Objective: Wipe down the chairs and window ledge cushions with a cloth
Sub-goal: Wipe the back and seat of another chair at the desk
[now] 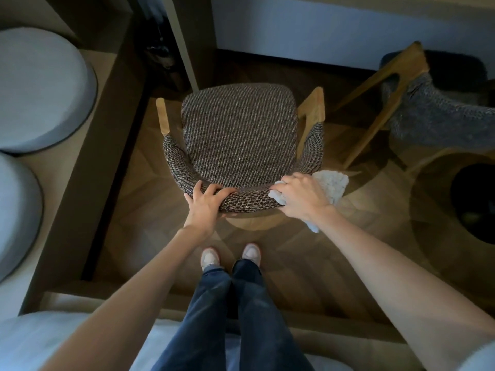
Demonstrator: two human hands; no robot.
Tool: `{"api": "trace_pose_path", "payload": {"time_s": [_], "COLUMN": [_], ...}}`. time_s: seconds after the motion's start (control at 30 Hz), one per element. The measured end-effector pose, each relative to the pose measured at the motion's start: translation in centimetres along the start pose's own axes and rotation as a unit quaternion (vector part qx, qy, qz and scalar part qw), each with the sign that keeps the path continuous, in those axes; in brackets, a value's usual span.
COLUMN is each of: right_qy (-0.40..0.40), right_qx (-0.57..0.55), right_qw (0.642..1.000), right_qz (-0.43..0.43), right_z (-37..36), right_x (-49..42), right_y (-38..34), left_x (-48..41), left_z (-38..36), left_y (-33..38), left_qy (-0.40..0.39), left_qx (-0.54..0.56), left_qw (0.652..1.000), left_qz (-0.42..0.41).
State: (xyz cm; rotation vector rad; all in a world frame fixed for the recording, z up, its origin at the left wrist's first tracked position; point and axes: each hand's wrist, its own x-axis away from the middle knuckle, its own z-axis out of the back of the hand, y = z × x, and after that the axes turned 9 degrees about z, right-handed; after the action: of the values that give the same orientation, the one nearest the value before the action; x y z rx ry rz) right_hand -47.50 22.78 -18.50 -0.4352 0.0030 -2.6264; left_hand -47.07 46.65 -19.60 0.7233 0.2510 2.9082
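A chair [238,135] with brown woven upholstery and wooden arms stands in front of me, seen from above. My left hand [205,204] grips the top of its curved backrest [249,202], fingers curled over the edge. My right hand [300,195] presses a pale fluffy cloth [332,184] against the right end of the same backrest. The cloth sticks out beyond the hand on both sides.
Two round grey cushions [40,89] lie on a ledge at the left. A second chair [434,113] with a wooden frame stands at the right, by a round table base [471,204]. My feet stand just behind the chair on the wooden floor [281,245].
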Motion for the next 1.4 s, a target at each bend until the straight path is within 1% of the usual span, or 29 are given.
{"api": "trace_pose_path", "payload": {"time_s": [0.1,0.2,0.3,0.37,0.47,0.53,0.63,0.67,0.77,0.83,0.97,1.07,1.23,1.4], "right_qy": [0.006,0.003,0.022,0.068,0.182,0.202,0.215,0.229,0.268,0.274,0.265,0.265,0.237,0.245], "right_qx": [-0.001,-0.015,-0.035,-0.057,-0.102,-0.109,-0.113,-0.123,-0.162,-0.171,-0.178,-0.181,-0.214,-0.224], "right_qw": [1.000,1.000,0.999,0.995,0.973,0.962,0.948,0.941,0.917,0.911,0.908,0.905,0.900,0.899], "right_qz": [0.003,0.002,-0.015,-0.038,-0.095,-0.148,-0.206,-0.218,-0.248,-0.257,-0.273,-0.280,-0.297,-0.285], "right_z": [0.0,-0.3,-1.2,-1.9,-2.9,-3.1,-3.5,-3.8,-4.5,-4.6,-4.0,-3.0,-1.0,0.1], "right_x": [0.2,1.0,2.6,4.2,5.7,5.8,5.6,5.6,5.6,5.4,4.1,2.2,-1.5,-4.7], "right_y": [-0.4,-1.7,-3.7,-5.2,-7.7,-9.1,-10.4,-10.7,-11.4,-11.6,-10.6,-8.8,-4.4,1.1], "left_x": [0.1,0.4,1.3,1.8,1.8,1.9,2.7,2.7,1.9,1.5,-0.2,-3.0,-8.7,-13.8], "left_z": [-0.2,-0.2,-0.4,-0.6,-0.5,-0.8,-2.1,-2.4,-2.8,-2.7,-1.7,0.1,3.2,5.3], "left_y": [-0.7,-2.0,-3.5,-4.6,-5.9,-6.3,-5.5,-5.3,-5.2,-5.4,-5.1,-4.4,-2.6,-0.2], "left_qy": [0.008,-0.010,-0.025,-0.029,-0.033,-0.014,0.038,0.049,0.082,0.097,0.096,0.091,0.066,0.076], "left_qx": [0.000,0.006,-0.003,0.002,0.030,0.077,0.180,0.194,0.195,0.198,0.195,0.193,0.178,0.176], "left_qw": [1.000,0.998,0.995,0.992,0.986,0.984,0.976,0.974,0.968,0.964,0.963,0.962,0.969,0.967], "left_qz": [-0.024,-0.059,-0.101,-0.120,-0.161,-0.162,-0.116,-0.108,-0.138,-0.151,-0.161,-0.168,-0.161,-0.169]}}
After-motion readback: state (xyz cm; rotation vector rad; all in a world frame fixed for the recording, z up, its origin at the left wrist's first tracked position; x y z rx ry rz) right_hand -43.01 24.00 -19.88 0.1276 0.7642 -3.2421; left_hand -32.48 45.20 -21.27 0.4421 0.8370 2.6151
